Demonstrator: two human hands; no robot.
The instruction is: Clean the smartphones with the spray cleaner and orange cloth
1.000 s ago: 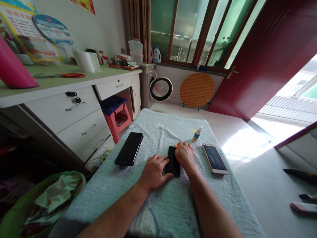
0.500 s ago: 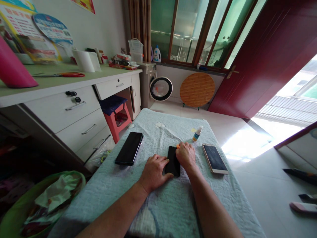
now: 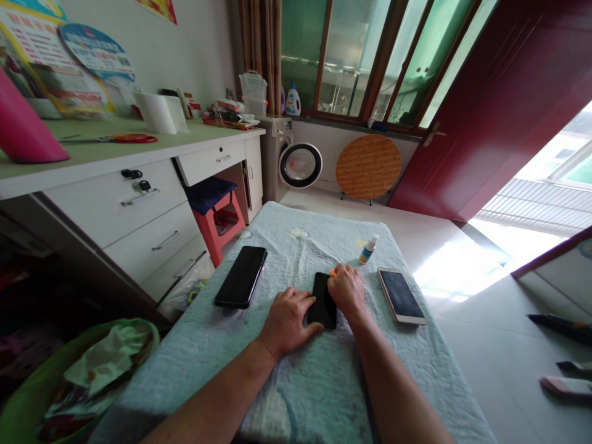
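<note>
A black smartphone (image 3: 324, 302) lies flat on the cloth-covered table, screen up. My left hand (image 3: 289, 317) steadies it from the left, with fingertips on its left edge and the thumb at its bottom corner. Closed over the phone's upper right part, my right hand (image 3: 346, 288) pinches a small orange piece (image 3: 332, 273); most of that piece is hidden by the fingers. A larger black phone (image 3: 242, 276) rests to the left. Off to the right are a white-framed phone (image 3: 401, 296) and a small spray bottle (image 3: 369, 250) standing upright.
A pale blue quilted cloth (image 3: 305, 246) covers the table. Left of it are a desk with drawers (image 3: 139, 216), a red stool (image 3: 217, 228) and a green bin (image 3: 152, 336) of crumpled paper. Behind stand a washing machine (image 3: 272, 132) with its door open and a round wooden board (image 3: 369, 166).
Almost nothing differs. Both hands keep their places on the phone, and the view has shifted very slightly.
</note>
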